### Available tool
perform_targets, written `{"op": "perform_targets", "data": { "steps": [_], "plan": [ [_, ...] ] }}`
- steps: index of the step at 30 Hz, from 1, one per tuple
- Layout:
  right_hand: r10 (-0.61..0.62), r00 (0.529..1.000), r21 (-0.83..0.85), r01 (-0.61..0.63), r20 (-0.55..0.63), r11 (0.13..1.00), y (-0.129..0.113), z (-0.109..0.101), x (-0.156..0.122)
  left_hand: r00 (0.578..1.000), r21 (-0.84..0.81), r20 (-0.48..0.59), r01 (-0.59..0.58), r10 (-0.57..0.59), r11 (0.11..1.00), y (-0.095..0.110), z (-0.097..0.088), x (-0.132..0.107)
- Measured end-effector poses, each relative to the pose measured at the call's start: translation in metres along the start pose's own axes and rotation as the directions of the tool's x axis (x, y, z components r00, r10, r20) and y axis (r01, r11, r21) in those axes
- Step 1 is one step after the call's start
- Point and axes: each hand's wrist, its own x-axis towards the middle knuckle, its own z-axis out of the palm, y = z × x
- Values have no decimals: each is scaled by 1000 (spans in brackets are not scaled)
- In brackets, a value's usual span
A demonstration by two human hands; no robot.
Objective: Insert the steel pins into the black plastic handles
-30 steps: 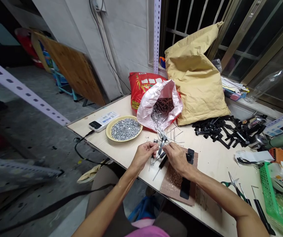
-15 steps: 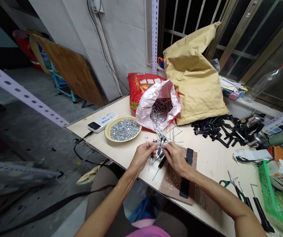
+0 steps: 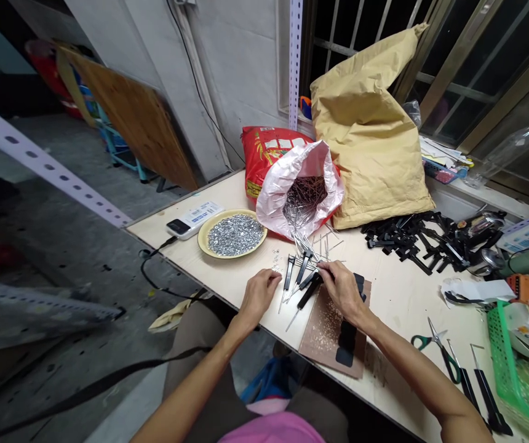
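My left hand (image 3: 258, 295) is closed in a pinch just above the table, beside a few tiny metal pieces (image 3: 276, 261). Whatever its fingertips hold is too small to make out. Between my hands lie several black plastic pieces (image 3: 288, 273) with thin metal rods sticking out toward me. My right hand (image 3: 341, 290) pinches by the ends of the loose metal rods (image 3: 307, 251), its fingertips hiding what they grip. Under that hand is a brown board (image 3: 326, 338) with crumbs and dark pads (image 3: 347, 337) on it.
A yellow dish (image 3: 203, 245) of small metal pieces stands left, beside a white device (image 3: 190, 223). Behind are a red sack (image 3: 264, 154) spilling rods and a big tan bag (image 3: 375, 160). Black parts (image 3: 407, 240), scissors (image 3: 440, 344) and a green basket (image 3: 504, 357) are at right.
My hands have moved apart, the left lower and leftward, the right rightward. The black piece that was between them now lies on the table with the others. The view has shifted slightly.
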Motion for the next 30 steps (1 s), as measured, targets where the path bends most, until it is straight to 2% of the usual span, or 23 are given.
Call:
{"op": "perform_targets", "data": {
  "steps": [3, 6, 10, 14, 19, 21, 24, 25, 27, 28, 30],
  "plan": [
    [28, 1000, 19, -28, 1, 999, 9, 3, -5, 991, 314, -84, -74, 106, 946, -21, -10, -7],
    [31, 999, 38, -31, 8, 999, 12, 7, -8, 979, 495, -132, -73, 157, 866, -27, -12, -8],
    [17, 999, 65, -19, 27, 998, 7, 11, -8, 971, 549, -42, -174, 236, 817, -16, 1, 0],
    [-13, 999, 78, 10, 42, 997, 3, 13, -8, 976, 591, 34, -192, 214, 783, -7, 14, 10],
    [-13, 999, 91, 9, 44, 996, 3, 13, -8, 972, 625, 134, -233, 192, 745, -1, 16, 15],
    [-14, 999, 98, 9, 46, 995, 3, 14, -8, 974, 606, 139, -226, 178, 763, 2, 15, 17],
    [-27, 999, 108, 24, 30, 994, 3, 16, -5, 983, 450, 68, -181, 169, 875, 4, 13, 21],
    [-31, 999, 112, 28, 22, 993, 2, 17, -5, 987, 341, 26, -157, 158, 927, 4, 12, 21],
    [-34, 999, 119, 32, 15, 992, -1, 19, -3, 997, 14, -28, -78, 78, 997, 4, 10, 19],
    [-37, 999, 123, 35, 20, 992, -3, 20, -3, 1000, -180, -17, -16, 13, 983, 4, 9, 17],
    [-50, 998, 135, 43, 47, 990, -8, 22, -2, 991, -518, 73, 131, -109, 845, 7, 7, 12]
  ]
}}
